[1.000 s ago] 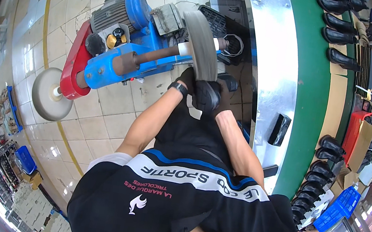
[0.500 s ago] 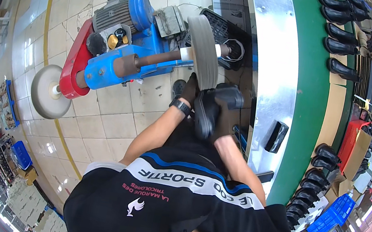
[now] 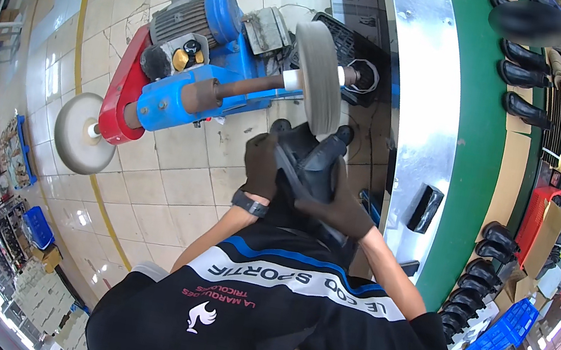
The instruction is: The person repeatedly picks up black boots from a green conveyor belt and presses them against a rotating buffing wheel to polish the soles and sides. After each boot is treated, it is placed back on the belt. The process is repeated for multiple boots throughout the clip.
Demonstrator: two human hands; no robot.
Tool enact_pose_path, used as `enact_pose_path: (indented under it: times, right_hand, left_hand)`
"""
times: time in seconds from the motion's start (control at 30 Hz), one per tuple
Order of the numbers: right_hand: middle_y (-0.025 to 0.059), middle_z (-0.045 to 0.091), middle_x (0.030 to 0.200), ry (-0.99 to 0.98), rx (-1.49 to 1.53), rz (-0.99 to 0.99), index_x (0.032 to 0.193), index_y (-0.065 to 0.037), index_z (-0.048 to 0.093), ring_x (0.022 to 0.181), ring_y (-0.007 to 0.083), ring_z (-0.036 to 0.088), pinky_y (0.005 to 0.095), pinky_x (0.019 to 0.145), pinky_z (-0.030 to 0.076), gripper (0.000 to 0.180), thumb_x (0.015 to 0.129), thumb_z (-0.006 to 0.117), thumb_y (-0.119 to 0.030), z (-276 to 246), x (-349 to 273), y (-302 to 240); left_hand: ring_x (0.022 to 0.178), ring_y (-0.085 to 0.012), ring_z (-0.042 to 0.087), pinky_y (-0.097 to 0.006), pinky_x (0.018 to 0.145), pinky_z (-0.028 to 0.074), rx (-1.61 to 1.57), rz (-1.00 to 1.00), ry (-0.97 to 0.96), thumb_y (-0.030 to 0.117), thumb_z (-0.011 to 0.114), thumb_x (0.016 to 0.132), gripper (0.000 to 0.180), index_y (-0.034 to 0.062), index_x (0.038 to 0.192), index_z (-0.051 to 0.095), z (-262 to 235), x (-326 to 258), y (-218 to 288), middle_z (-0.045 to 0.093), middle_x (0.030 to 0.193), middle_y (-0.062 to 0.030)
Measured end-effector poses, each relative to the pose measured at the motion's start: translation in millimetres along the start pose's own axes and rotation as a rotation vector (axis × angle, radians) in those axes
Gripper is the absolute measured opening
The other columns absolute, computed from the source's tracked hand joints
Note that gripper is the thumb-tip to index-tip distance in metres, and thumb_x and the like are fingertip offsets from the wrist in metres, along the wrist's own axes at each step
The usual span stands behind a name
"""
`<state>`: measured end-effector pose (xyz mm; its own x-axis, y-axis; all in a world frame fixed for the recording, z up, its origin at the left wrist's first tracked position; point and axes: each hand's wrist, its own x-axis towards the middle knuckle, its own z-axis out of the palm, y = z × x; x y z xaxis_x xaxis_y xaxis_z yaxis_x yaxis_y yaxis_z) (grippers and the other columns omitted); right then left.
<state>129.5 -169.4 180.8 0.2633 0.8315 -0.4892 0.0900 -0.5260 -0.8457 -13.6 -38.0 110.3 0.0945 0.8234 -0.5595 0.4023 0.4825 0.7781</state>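
A black leather shoe is between my two dark-gloved hands, just below the rim of a grey buffing wheel. My left hand, with a black watch above its glove, is closed at the shoe's left side. From the right, my right hand grips it, the thumb reaching across toward the left. Part of the shoe is hidden by my fingers, and its edges blend into the dark trousers beneath. Whether its upper end touches the wheel, I cannot tell.
The wheel's shaft runs to a blue machine with a red belt guard and a second, pale wheel. At right, a metal-edged green bench carries a black block and several black shoes. Another person works beyond.
My hands have turned the shoe and shifted their hold. The left hand has moved left and down from the wheel; the right hand now spreads across the shoe's near side.
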Motion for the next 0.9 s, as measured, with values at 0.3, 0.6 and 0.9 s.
enact_pose_path:
  times: [0.3, 0.6, 0.9]
  right_hand:
    - [0.0217, 0.056, 0.133, -0.133, -0.119, 0.329, 0.149, -0.001, 0.028, 0.119, 0.0263, 0.057, 0.0312, 0.103, 0.041, 0.095, 0.070, 0.077, -0.017, -41, -30, -44]
    - [0.0178, 0.058, 0.131, 0.052, 0.357, 0.208, 0.144, 0.001, 0.040, 0.114, 0.0192, 0.059, 0.0312, 0.101, 0.044, 0.074, 0.077, 0.071, -0.005, -39, -52, -21]
    - [0.0203, 0.063, 0.118, 0.055, 1.372, 0.427, 0.136, 0.004, 0.045, 0.098, 0.0283, 0.067, 0.0394, 0.085, 0.055, 0.057, 0.087, 0.064, -0.016, -7, -57, 59]
  left_hand:
    - [0.104, -0.0257, 0.063, -0.040, 0.095, 0.049, -0.874, -0.528, -0.605, 0.032, 0.051, 0.096, 0.038, 0.0042, 0.119, 0.060, 28, 44, -28, 0.067, 0.110, -0.0135]
    - [0.109, -0.0216, 0.058, -0.037, 0.097, 0.048, -0.065, 0.670, -0.982, 0.029, 0.052, 0.094, 0.029, 0.0122, 0.115, 0.062, 90, 92, -121, 0.061, 0.117, -0.0061]
    - [0.095, -0.0390, 0.065, -0.043, 0.082, 0.052, 1.067, 0.324, -0.654, 0.014, 0.053, 0.090, 0.030, 0.0005, 0.117, 0.060, 51, 46, -68, 0.067, 0.098, -0.0255]
